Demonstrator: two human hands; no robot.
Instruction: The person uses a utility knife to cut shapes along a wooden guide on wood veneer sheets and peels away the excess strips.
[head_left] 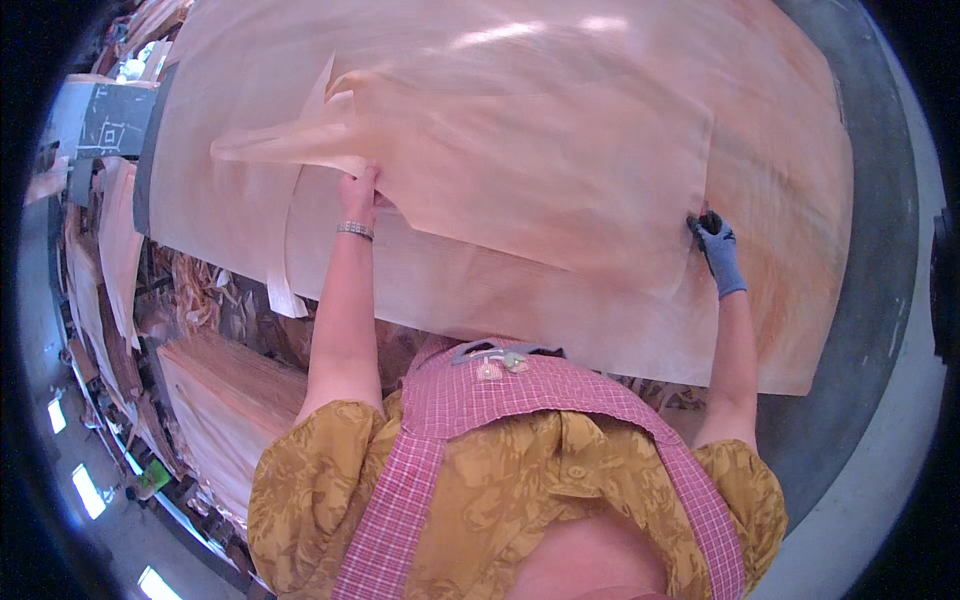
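A thin, pinkish-tan wood veneer sheet lies over larger veneer sheets spread in front of me. My bare left hand, a metal band at its wrist, pinches the near left edge of the thin sheet. Beyond that hand, the sheet's left end is lifted and curls into a pointed flap. My right hand, in a blue glove with dark fingers, is closed at the sheet's right edge; its fingertips are partly hidden. A narrow veneer strip hangs over the near edge, left of my left forearm.
Veneer scraps lie in a heap below the pile's left side. Nearer, at left, stands a stack of veneer. More sheets lean at far left, below a dark panel with pale marks. Dark grey surface borders the right.
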